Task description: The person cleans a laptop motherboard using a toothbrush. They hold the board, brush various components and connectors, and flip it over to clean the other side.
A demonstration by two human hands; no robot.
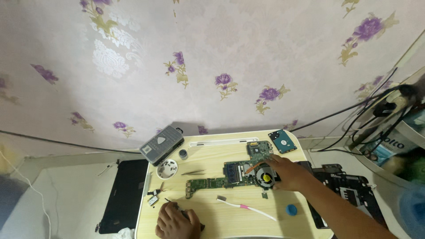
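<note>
My right hand (283, 171) grips the cooling fan (266, 177) on the motherboard (230, 172) — left hand (177, 221) closed around a dark tool (175, 204); next, careful seating.

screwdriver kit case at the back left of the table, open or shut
Shut. The grey screwdriver kit case lies flat with its lid down, and no bits or inner tray show.

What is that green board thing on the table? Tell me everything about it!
The green circuit board lies flat on the pale wooden table. It is long and oddly stepped in outline, with dark chips and slots on top. A round black fan with a yellow centre sits at its right end, and the right hand rests on that fan. Tweezers lie just to its left.
</note>
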